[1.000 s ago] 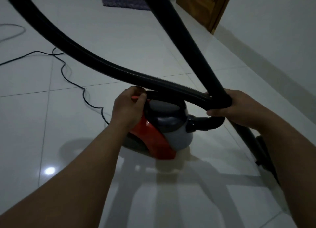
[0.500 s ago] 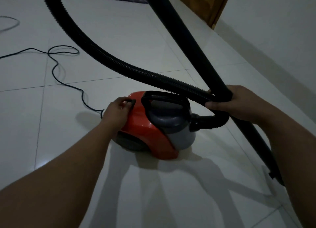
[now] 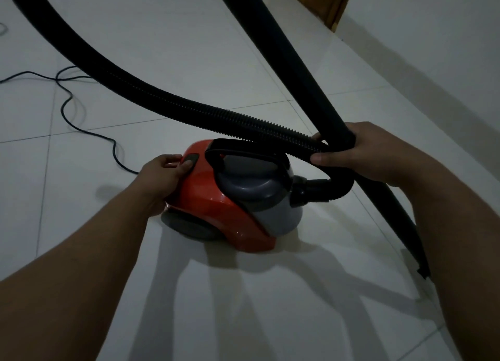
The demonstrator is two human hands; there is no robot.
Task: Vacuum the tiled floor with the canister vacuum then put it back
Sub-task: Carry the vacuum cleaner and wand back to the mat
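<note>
Head view: a red and grey canister vacuum [image 3: 230, 209] sits on the white tiled floor [image 3: 189, 49], and the left hand [image 3: 162, 179] rests against its rear, thumb pressing the dark button [image 3: 189, 160] on the red shell while the other fingers lie loosely on the casing. To the right, just above the canister's black carry handle [image 3: 238, 150], the right hand [image 3: 365, 154] is curled tightly around both the ribbed black hose [image 3: 167, 100] and the smooth black wand [image 3: 292, 60] where they cross. A thin power cord [image 3: 81, 127] trails across the tiles from behind the canister toward the left edge.
</note>
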